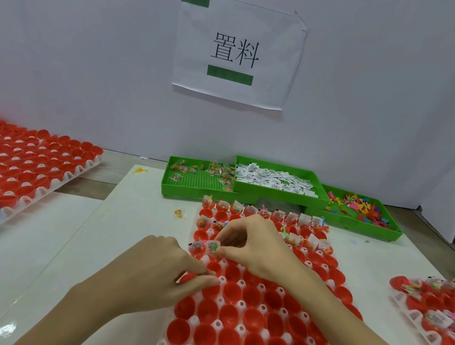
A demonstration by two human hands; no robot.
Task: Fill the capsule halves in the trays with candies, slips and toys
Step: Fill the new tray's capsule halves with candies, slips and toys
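White desk (136,218) against a pale wall, a paper sign (238,50) taped above. Centre stage, the working tray (248,302) of red capsule halves runs from the green bins down to the near edge, its far two rows already filled, the nearer rows bare. The right hand (252,246) hovers over the third row, its grip narrow, pinching a small candy packet (213,248) at a capsule on the tray's left edge. The left hand (169,270) rests at that same edge, fingers pinched together; what they hold, I cannot tell. Open white desk lies left of the tray, one stray candy (179,213) on it. Crowding in: candy bin (200,179), slip bin (276,180), toy bin (358,210) behind, another filled tray (438,304) right, a capsule tray (22,174) far left.
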